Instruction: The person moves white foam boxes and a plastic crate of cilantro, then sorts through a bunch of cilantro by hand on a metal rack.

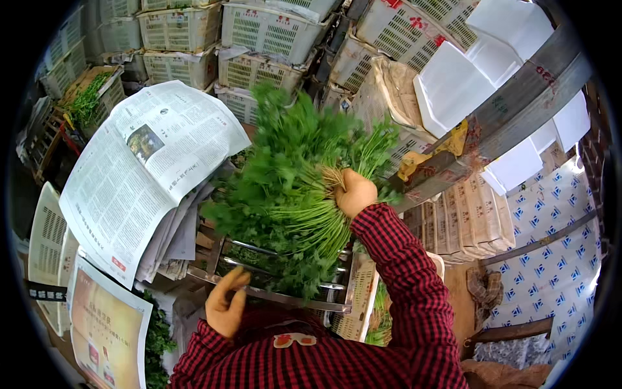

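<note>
A big bunch of leafy coriander (291,139) spreads over a metal rack (272,299) with shiny bars in front of me. My right hand (356,193) is closed round the pale root ends of its stems, and the leaves fan out to the left, some smeared by motion. My left hand (227,303) is just below the rack's near left corner, fingers loosely curled and apart, with nothing visible in it. Left of the greens, a stack of newspapers (165,249) lies close by, its top sheet (107,175) opened out and bulging upward.
Pale slatted plastic crates (269,32) are piled along the back. White foam boxes (447,84) and stacked flattened cartons (460,223) stand at the right, near a metal post (492,117). More greens (155,337) lie at the lower left, beside a printed poster sheet (107,324).
</note>
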Action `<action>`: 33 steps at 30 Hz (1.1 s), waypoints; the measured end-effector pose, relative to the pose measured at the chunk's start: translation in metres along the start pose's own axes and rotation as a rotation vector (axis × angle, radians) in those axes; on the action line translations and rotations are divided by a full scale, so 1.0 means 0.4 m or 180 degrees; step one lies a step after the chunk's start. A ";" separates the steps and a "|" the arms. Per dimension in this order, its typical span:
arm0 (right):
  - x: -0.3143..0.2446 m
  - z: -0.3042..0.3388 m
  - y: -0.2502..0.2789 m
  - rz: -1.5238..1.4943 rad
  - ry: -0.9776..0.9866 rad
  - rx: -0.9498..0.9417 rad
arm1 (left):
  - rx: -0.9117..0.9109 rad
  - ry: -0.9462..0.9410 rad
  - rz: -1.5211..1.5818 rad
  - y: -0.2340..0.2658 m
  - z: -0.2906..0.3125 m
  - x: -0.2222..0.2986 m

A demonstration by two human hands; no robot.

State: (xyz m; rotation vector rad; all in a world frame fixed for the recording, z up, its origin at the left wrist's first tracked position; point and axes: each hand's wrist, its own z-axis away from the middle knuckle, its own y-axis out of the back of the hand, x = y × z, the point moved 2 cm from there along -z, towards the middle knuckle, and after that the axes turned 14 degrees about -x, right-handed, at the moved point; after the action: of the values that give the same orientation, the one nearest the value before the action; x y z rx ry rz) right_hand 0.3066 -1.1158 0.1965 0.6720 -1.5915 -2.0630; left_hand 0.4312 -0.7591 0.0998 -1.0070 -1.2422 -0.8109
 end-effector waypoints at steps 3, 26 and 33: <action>-0.002 0.048 0.122 -0.0382 0.0285 0.0841 | 0.0105 -0.0067 -0.0565 0.044 0.068 -0.012; -0.219 0.343 0.068 -0.0553 0.1559 0.1343 | -0.0338 -0.2071 -0.2054 -0.084 -0.321 0.260; -0.339 0.508 -0.009 -0.1035 0.2467 0.0530 | -0.4809 0.0810 0.0914 -0.190 -0.266 0.015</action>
State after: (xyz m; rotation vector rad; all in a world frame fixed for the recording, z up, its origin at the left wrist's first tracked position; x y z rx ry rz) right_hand 0.2860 -0.8788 0.2515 1.6365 -1.2381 -1.5452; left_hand 0.4014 -0.8857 0.1150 -2.0849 -0.0430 -1.6023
